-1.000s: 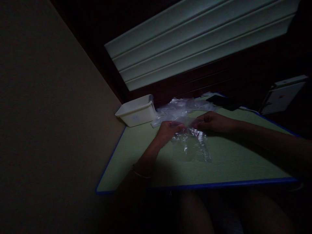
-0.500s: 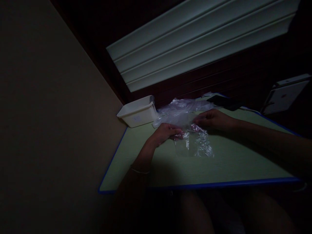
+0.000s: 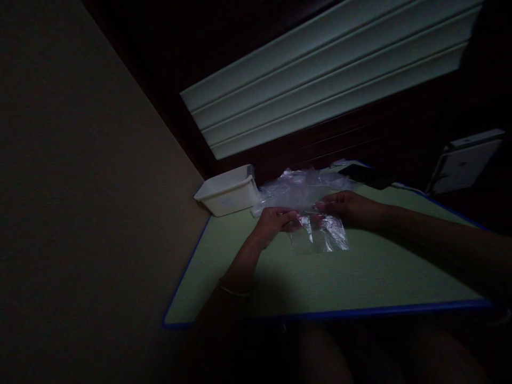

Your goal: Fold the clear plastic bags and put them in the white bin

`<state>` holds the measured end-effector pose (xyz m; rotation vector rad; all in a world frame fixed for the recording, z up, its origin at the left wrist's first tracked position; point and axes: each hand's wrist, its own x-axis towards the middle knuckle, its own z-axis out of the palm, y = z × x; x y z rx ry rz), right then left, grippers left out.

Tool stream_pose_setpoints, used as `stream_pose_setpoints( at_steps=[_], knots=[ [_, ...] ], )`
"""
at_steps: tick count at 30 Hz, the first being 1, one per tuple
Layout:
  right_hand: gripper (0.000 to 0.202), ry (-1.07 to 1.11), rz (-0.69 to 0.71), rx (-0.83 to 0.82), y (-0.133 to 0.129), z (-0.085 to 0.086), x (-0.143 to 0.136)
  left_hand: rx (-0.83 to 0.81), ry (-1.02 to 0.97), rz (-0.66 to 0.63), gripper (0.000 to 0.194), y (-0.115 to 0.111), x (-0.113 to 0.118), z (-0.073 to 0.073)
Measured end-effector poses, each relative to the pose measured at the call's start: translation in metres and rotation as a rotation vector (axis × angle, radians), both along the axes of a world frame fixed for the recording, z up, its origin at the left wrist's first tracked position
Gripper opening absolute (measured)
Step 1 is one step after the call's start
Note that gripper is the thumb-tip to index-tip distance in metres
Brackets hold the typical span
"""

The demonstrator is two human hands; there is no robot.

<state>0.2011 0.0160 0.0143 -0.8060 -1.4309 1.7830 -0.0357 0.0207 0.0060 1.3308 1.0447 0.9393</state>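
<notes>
Between my two hands a clear plastic bag (image 3: 320,237) hangs over the green tabletop, its shiny film creased by the light. My left hand (image 3: 276,220) pinches the bag's upper left side between thumb and fingers. On the other side my right hand (image 3: 342,207) grips the upper right part, fingers closed on the film. Just behind them lies a loose pile of clear plastic bags (image 3: 294,186), partly hidden by the hands. The room is dim, so fine details of the film are hard to make out.
A white plastic bin (image 3: 230,194) stands at the table's back left corner by the wall. A dark flat item (image 3: 366,175) lies at the back right. The green table (image 3: 360,282) has a blue edge. A white box-like object (image 3: 466,162) is at the far right.
My right hand has moved slightly lower beside the bag, and the film's folds and shine have shifted. The whole view has tilted a little. Both hands keep hold.
</notes>
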Motion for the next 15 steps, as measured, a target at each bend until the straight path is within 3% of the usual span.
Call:
stream_pose_setpoints(
  at_steps=[6,10,15],
  knots=[
    [0.027,-0.029,-0.066,0.010,0.004,-0.002,0.000,-0.021,0.001,-0.060,0.036,-0.004,0.000,0.004],
    [0.020,-0.006,-0.068,0.013,0.009,-0.007,0.002,-0.054,-0.010,-0.028,0.032,-0.006,0.002,0.006],
    [0.027,-0.019,-0.062,0.020,0.011,-0.008,0.004,-0.028,0.007,-0.012,0.026,-0.005,0.004,0.006]
  ],
)
